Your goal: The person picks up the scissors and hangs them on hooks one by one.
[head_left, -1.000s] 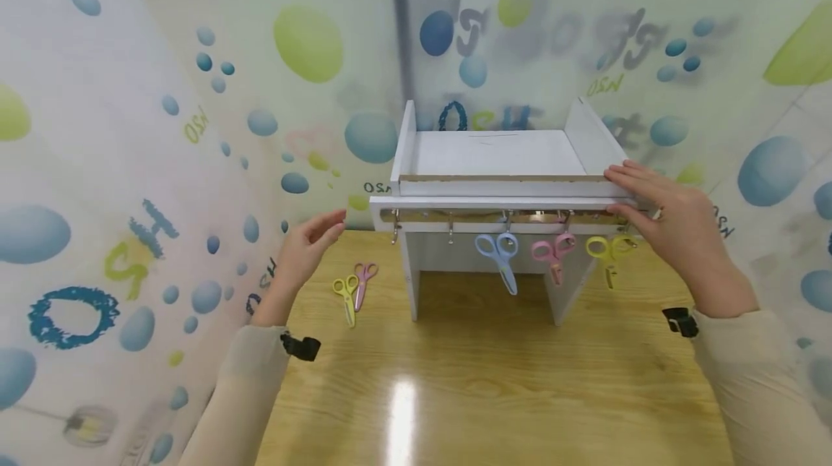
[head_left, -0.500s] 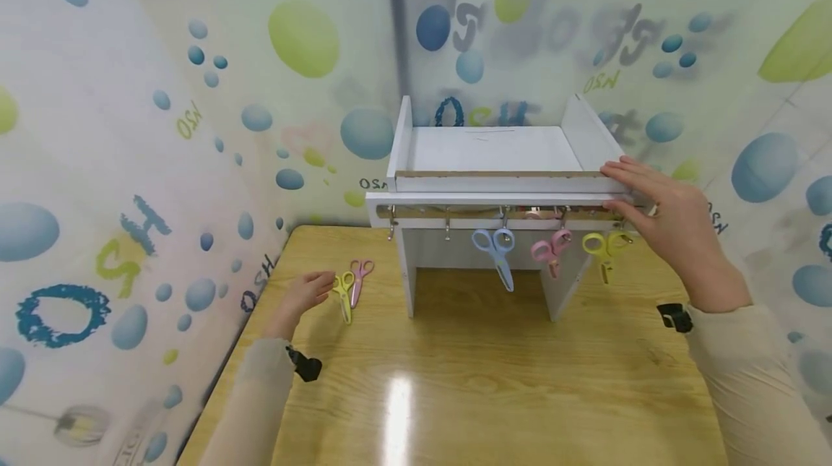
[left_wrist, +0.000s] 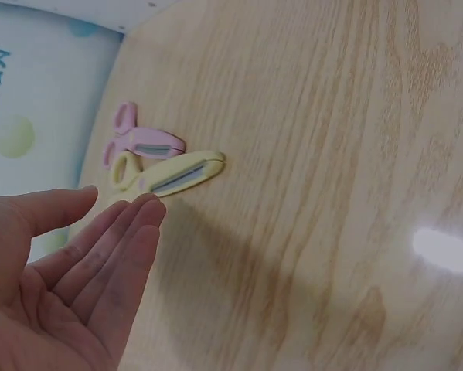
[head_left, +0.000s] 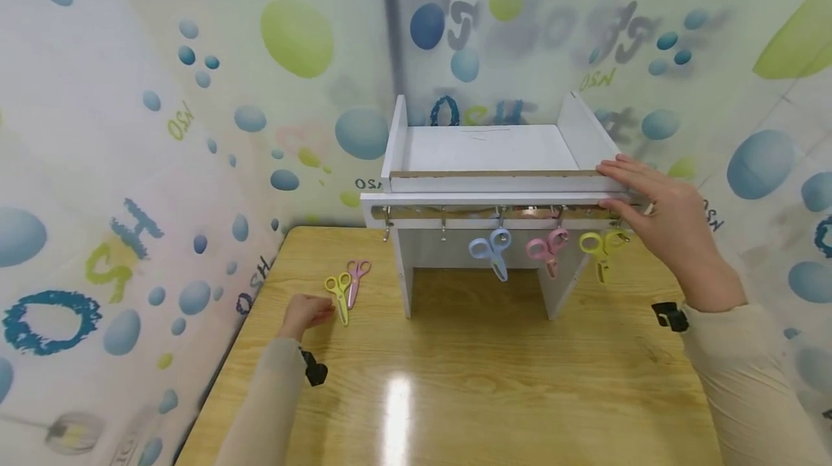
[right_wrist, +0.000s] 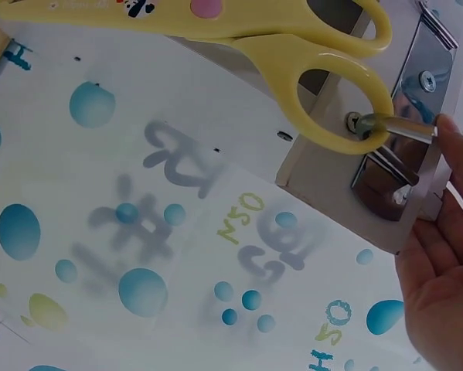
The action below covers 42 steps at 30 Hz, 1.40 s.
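Note:
In the head view my left hand is low over the table, fingertips right at the yellow scissors. The left wrist view shows its fingers and thumb apart, nothing between them. Pink scissors lie just behind the yellow pair. My right hand grips the right front corner of the white wooden shelf, thumb at the hook rail and fingers over the board. From the rail hang blue scissors, another pink pair and another yellow pair, its handle loop on a hook beside my right thumb.
Two metal hooks at the left, such as the second hook, carry nothing. Side panels hold the shelf above the wooden table. A patterned curtain stands close behind and at the left.
My left hand has come down from beside the shelf to the yellow scissors on the table. The blue scissors have swung on their hook. My right hand keeps its grip.

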Available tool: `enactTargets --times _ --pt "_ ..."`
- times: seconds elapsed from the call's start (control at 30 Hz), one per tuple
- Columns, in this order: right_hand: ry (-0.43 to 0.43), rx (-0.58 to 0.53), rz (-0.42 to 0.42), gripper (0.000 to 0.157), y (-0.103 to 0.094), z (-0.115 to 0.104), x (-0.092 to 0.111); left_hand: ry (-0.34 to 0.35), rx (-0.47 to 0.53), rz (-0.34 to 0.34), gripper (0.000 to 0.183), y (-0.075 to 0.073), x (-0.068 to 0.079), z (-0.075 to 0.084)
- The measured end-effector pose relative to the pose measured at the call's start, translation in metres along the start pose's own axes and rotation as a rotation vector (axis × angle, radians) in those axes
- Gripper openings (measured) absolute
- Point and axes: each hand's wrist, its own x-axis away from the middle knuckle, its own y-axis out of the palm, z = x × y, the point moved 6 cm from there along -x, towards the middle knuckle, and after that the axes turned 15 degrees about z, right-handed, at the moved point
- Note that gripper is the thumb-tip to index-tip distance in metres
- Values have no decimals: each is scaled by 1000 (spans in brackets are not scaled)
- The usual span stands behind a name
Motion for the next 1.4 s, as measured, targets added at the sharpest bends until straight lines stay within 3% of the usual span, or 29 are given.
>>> enactTargets --times 0.13,0.37,0.43,0.6,0.67,0.93,1.17,1.27,1.4 --pt "7 -2 -5 60 1 1 0 -38 28 15 33 3 -5 -8" --pt "24 6 -8 59 1 2 0 -26 17 25 36 11 -12 -16" --pt "23 13 -8 60 0 2 0 32 -93 48 36 12 -15 -15" --pt "4 26 2 61 -2 -1 -1 271 -548 129 44 19 -14 -1" --pt "-6 26 6 61 -3 -2 -1 297 -617 154 43 21 -12 3" --pt "0 11 9 60 -1 -2 -1 210 -619 135 38 25 -8 -1" --pt "-10 30 10 60 -2 -2 0 202 -583 110 30 24 -10 -5" --pt "-11 40 7 60 -2 -2 0 218 -502 86 24 23 -10 -8" --pt "-2 37 0 60 -1 -1 -1 195 -309 35 19 20 -8 -16"
